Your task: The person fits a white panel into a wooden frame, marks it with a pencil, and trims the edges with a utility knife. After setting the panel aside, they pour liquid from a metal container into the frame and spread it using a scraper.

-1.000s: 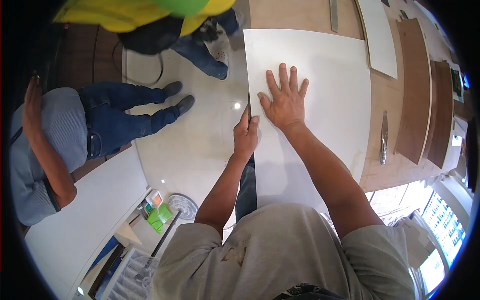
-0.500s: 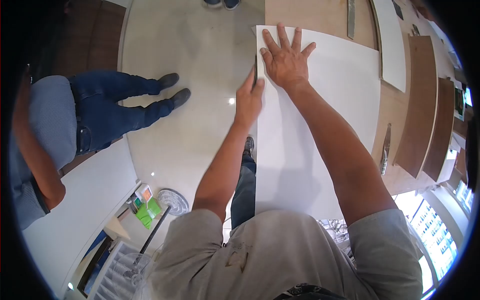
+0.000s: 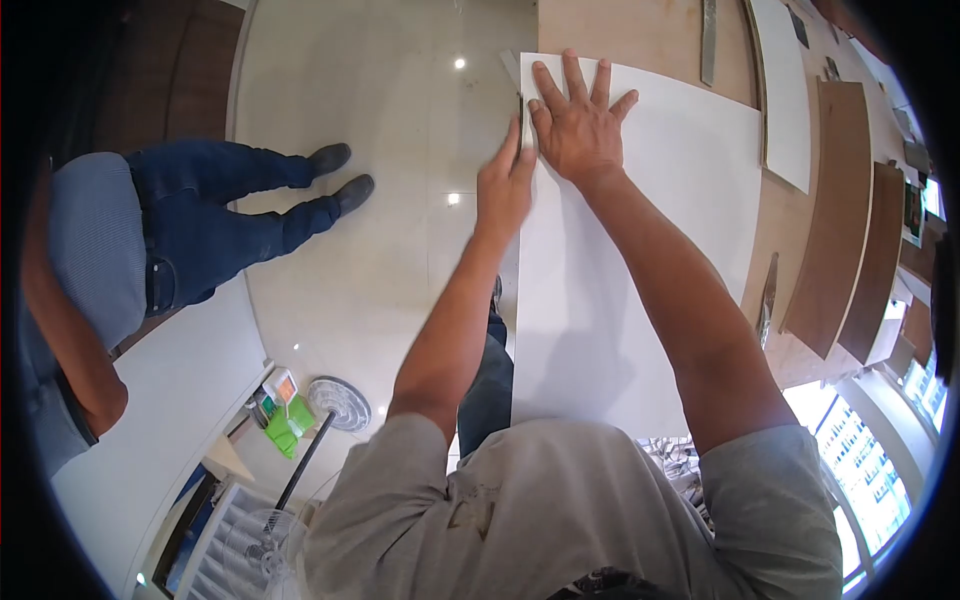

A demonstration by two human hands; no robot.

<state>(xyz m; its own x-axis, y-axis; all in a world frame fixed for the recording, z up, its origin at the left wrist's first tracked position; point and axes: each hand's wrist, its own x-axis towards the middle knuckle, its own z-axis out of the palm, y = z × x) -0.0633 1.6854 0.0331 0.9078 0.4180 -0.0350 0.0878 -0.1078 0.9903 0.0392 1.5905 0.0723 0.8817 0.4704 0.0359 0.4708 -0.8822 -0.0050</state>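
Observation:
A large white sheet (image 3: 650,230) lies on the wooden work surface (image 3: 640,30). Flat on its far left part, my right hand (image 3: 580,130) presses down with the fingers spread. At the sheet's left edge, my left hand (image 3: 505,185) is closed around a thin dark object (image 3: 520,110), most of it hidden by the fingers. That object stands against the edge, close to the right thumb.
A co-worker in jeans (image 3: 210,220) stands at the left. Beyond the sheet's right side lie a metal scraper (image 3: 768,300), a metal strip (image 3: 708,40), a white strip (image 3: 785,100) and brown boards (image 3: 830,220). A fan (image 3: 265,545) stands at lower left.
The left hand has moved slightly up along the sheet's edge with the dark object. My right hand stays flat on the sheet. The view has shifted a little, and the far person's shoes have left it.

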